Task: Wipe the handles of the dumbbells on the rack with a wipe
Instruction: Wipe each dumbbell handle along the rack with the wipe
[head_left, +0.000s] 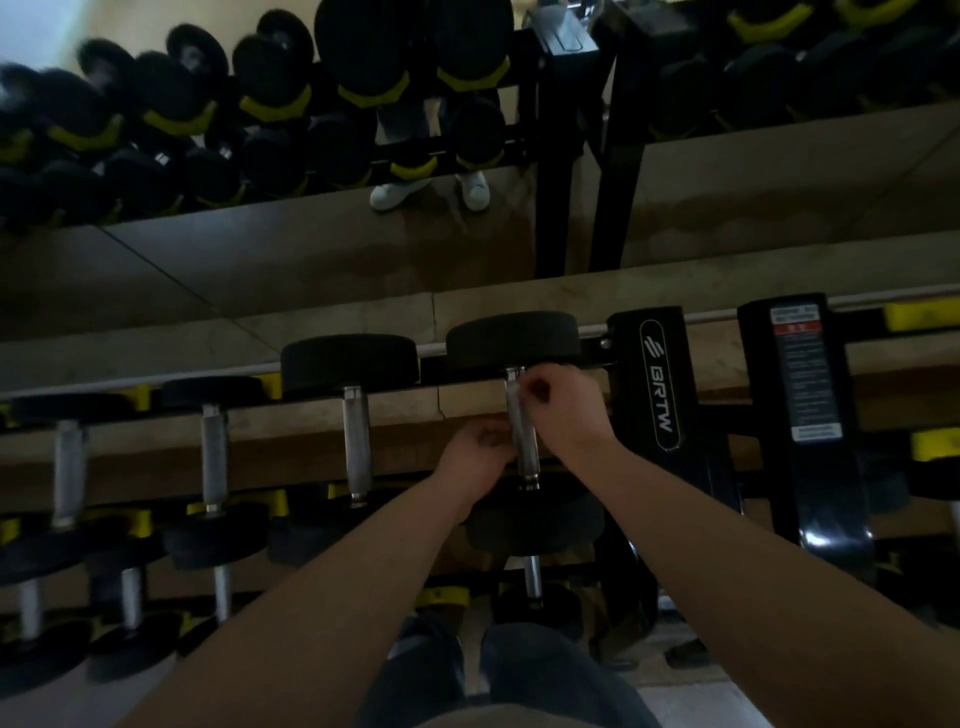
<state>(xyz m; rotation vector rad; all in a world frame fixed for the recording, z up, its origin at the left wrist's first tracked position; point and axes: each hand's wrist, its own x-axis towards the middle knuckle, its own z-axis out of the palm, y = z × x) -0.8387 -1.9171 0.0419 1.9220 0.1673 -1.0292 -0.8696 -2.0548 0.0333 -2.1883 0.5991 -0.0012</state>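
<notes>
The rightmost dumbbell on the top tier has a knurled steel handle (523, 447) between black round heads (511, 338). My right hand (558, 408) pinches at the far end of that handle, with a small pale scrap at its fingertips that looks like the wipe (521, 388). Curled fingers of my left hand (478, 454) press against the handle's left side, lower down. The dim light hides most of the wipe. Three more dumbbells (356, 441) lie to the left on the same tier.
The black rack upright marked BRTW (660, 384) stands just right of my hands, with a second upright (802, 374) beyond it. Lower tiers hold more dumbbells (223, 587). A mirror (311, 249) behind reflects the racks and white shoes.
</notes>
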